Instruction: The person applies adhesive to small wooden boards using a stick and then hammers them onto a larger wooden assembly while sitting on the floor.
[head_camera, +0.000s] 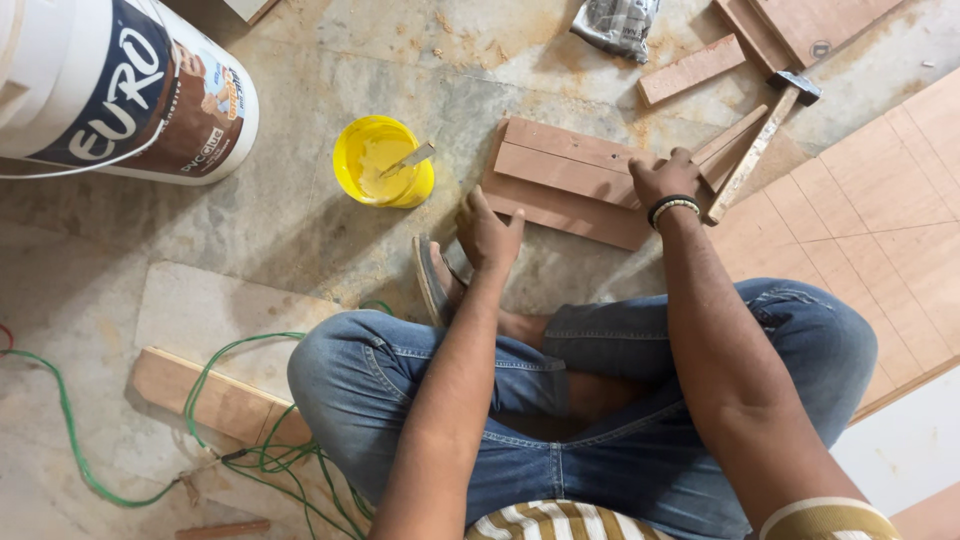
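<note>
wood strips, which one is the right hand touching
The top strip of the stack by the yellow tub; right hand rests on its end, the other strips lie untouched.

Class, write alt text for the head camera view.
A seated person's right hand rests on stacked reddish-brown wooden planks; the left hand hovers beside them. A yellow plastic cup of paste and a wooden-handled hammer lie nearby.

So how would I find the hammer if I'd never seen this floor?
Start at the big white bucket top left, go past the yellow cup to the wood strips under the right hand. Beside that hand lies the hammer, the only stick there with a dark metal head.
</note>
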